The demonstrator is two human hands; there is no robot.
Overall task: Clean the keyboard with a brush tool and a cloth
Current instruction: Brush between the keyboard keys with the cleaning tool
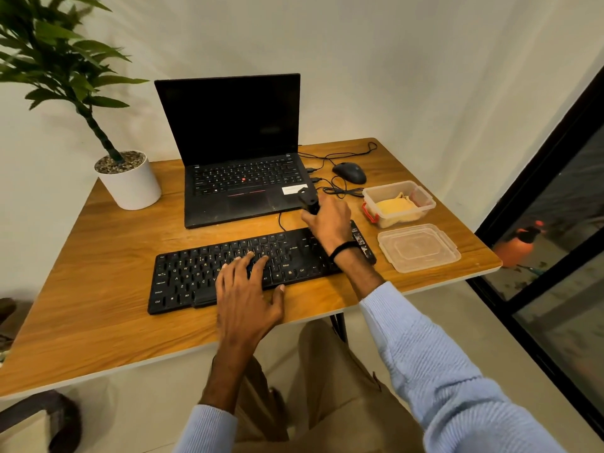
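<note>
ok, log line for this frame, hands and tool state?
left hand: flat on keyboard | right hand: gripping brush tool above keyboard's far right | cloth: in open container

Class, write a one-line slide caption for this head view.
Left hand steadies the keyboard while right hand holds a black brush tool.

The lower part of the black brush tool (309, 201) is hidden inside the closed right hand (330, 220), so its bristles cannot be seen. The right end of the flat black plastic keyboard (209, 273) is covered by that wrist, and its middle keys by the spread left hand (246, 291). The folded yellow cloth (397, 207) is blurred behind the clear plastic container's wall (421, 199).
</note>
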